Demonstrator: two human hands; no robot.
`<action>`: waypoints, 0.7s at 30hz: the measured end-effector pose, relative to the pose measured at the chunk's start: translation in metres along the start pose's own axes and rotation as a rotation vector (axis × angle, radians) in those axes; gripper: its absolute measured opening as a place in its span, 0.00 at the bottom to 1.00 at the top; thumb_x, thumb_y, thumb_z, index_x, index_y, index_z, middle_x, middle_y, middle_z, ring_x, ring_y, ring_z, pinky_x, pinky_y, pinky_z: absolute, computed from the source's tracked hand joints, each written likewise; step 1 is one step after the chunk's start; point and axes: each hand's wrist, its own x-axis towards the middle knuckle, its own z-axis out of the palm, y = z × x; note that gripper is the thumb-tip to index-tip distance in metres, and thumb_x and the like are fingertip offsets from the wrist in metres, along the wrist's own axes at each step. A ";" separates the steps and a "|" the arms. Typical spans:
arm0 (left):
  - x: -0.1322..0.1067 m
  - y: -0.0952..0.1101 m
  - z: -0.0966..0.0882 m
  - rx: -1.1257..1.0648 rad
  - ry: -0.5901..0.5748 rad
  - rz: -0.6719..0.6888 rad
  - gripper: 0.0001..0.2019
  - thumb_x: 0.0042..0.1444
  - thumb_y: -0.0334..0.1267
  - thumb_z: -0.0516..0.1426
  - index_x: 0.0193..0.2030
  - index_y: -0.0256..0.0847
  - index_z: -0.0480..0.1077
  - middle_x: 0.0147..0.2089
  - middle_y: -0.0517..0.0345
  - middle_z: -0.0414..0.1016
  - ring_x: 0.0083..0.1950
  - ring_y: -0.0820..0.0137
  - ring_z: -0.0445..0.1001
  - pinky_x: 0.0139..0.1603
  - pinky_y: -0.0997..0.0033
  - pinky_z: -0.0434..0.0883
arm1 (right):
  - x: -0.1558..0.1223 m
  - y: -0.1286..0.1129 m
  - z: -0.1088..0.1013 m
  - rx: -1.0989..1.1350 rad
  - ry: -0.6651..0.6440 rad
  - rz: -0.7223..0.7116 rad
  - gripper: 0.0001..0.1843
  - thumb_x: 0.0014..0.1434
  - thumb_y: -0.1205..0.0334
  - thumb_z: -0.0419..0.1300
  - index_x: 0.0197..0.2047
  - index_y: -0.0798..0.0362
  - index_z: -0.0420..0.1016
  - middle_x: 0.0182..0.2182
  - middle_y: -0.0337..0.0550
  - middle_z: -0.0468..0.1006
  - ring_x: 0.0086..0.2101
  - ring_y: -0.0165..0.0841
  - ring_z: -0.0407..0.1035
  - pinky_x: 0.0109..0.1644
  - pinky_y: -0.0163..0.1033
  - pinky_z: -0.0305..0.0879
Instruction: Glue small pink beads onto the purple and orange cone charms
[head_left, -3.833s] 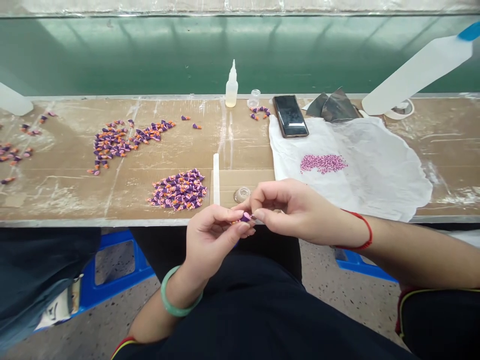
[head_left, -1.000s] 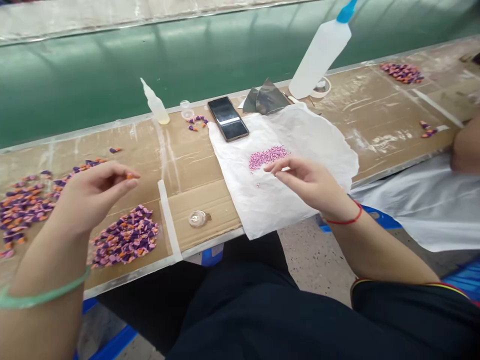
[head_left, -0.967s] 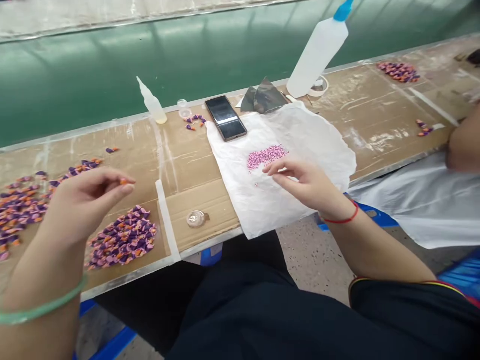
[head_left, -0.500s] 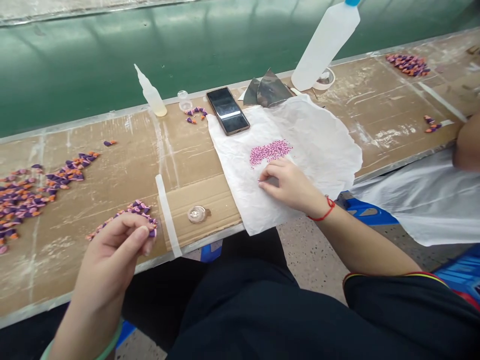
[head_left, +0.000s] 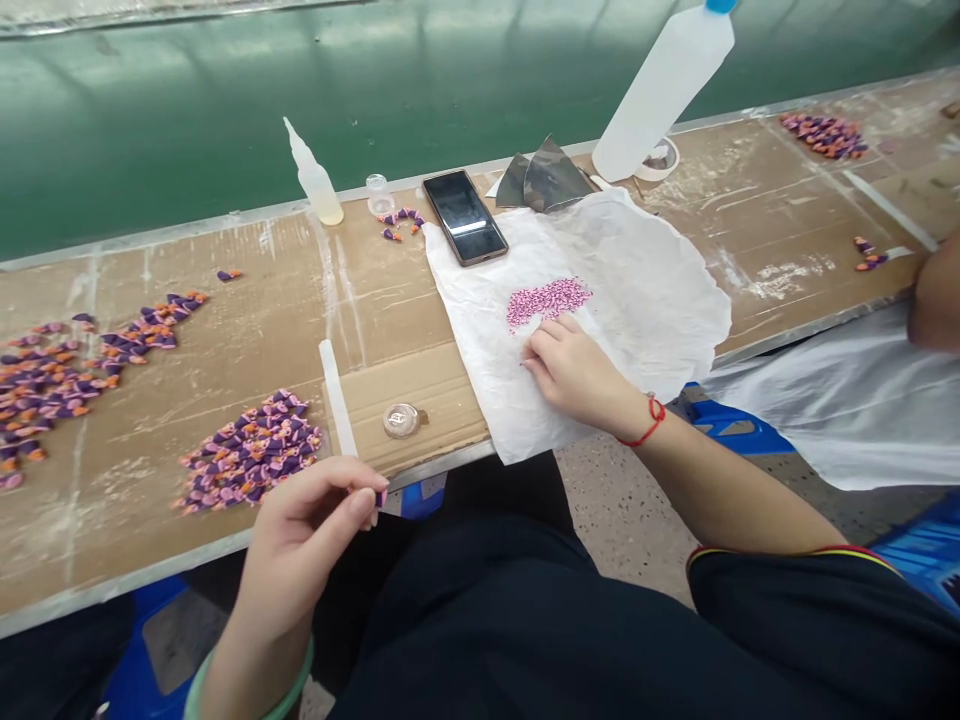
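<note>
My left hand (head_left: 311, 530) hovers in front of the table edge, fingers pinched on a small purple piece at the fingertips. Just beyond it lies a pile of purple-and-orange pieces (head_left: 251, 452). My right hand (head_left: 571, 368) rests on the white paper sheet (head_left: 660, 290), fingers curled and pressing down right below a small heap of tiny pink beads (head_left: 549, 300). Whether the fingers grip a bead is hidden.
A phone (head_left: 464, 216), a small glue bottle (head_left: 316, 183), a clear cap (head_left: 377, 192) and a big white bottle (head_left: 660, 90) stand at the back. A round clear dish (head_left: 401, 420) and a white strip (head_left: 336, 397) lie nearby. More pieces (head_left: 67, 370) spread left. Another person's arm (head_left: 934, 300) is at right.
My left hand picked a piece from the near pile and drew back off the table toward my lap. My right hand shifted up to the lower edge of the pink beads.
</note>
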 end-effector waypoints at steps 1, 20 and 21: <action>0.002 0.001 0.005 0.000 -0.002 0.002 0.05 0.62 0.35 0.60 0.36 0.44 0.79 0.26 0.61 0.75 0.25 0.75 0.71 0.27 0.80 0.69 | -0.001 -0.002 -0.001 0.010 0.005 -0.005 0.08 0.60 0.71 0.53 0.31 0.52 0.65 0.32 0.52 0.71 0.38 0.45 0.62 0.45 0.50 0.62; 0.043 0.022 0.071 0.047 -0.171 0.001 0.10 0.60 0.34 0.56 0.29 0.36 0.73 0.22 0.60 0.70 0.24 0.75 0.64 0.24 0.76 0.62 | 0.000 -0.082 -0.062 0.189 -0.060 -0.463 0.10 0.61 0.77 0.50 0.33 0.54 0.64 0.32 0.49 0.70 0.35 0.39 0.58 0.39 0.44 0.61; 0.042 0.022 0.071 0.060 -0.156 0.011 0.10 0.59 0.34 0.56 0.27 0.36 0.72 0.22 0.61 0.69 0.24 0.75 0.64 0.24 0.76 0.61 | 0.000 -0.084 -0.061 0.153 -0.046 -0.474 0.10 0.60 0.78 0.50 0.32 0.55 0.65 0.32 0.50 0.69 0.35 0.39 0.58 0.38 0.45 0.61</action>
